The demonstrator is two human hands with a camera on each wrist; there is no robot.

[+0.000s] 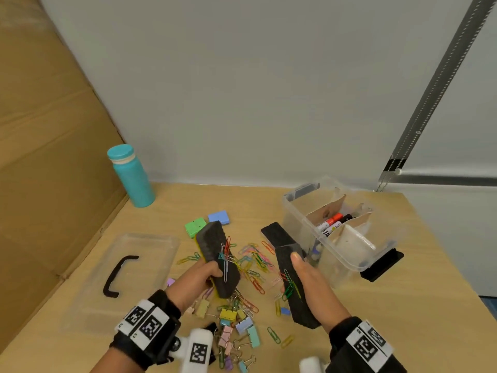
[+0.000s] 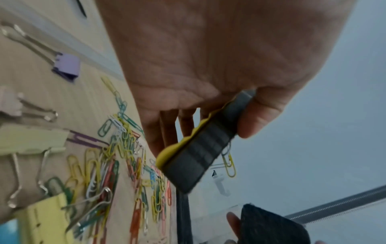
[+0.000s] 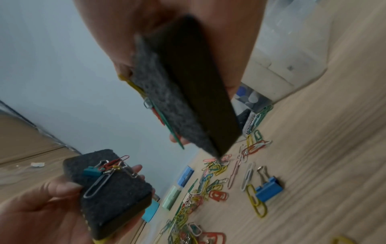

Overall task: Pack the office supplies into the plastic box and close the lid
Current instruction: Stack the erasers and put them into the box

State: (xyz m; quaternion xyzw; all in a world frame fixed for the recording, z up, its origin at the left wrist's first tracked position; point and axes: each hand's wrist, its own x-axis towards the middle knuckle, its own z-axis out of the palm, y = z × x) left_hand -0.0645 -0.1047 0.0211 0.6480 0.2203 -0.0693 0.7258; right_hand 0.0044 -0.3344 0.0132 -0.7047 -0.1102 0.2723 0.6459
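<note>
My left hand [image 1: 199,278] grips a black felt eraser with a yellow back [image 1: 217,262] [image 2: 200,148], held above the table. Several paper clips and a small teal binder clip cling to its felt face [image 3: 110,189]. My right hand [image 1: 309,284] grips a second black eraser [image 1: 293,286] [image 3: 188,85], tilted on edge, with green, red and yellow clips stuck to it. A third black eraser [image 1: 277,232] lies beside the open clear plastic box [image 1: 295,219], which has cardboard dividers and markers [image 1: 333,223] inside. The clear lid [image 1: 150,246] with its black handle lies flat at the left.
Loose coloured paper clips [image 1: 252,262] and pastel binder clips [image 1: 234,327] are scattered on the wooden table between my hands. Green [image 1: 195,226] and blue [image 1: 219,217] blocks sit behind them. A teal bottle [image 1: 131,176] stands at the back left by a cardboard sheet.
</note>
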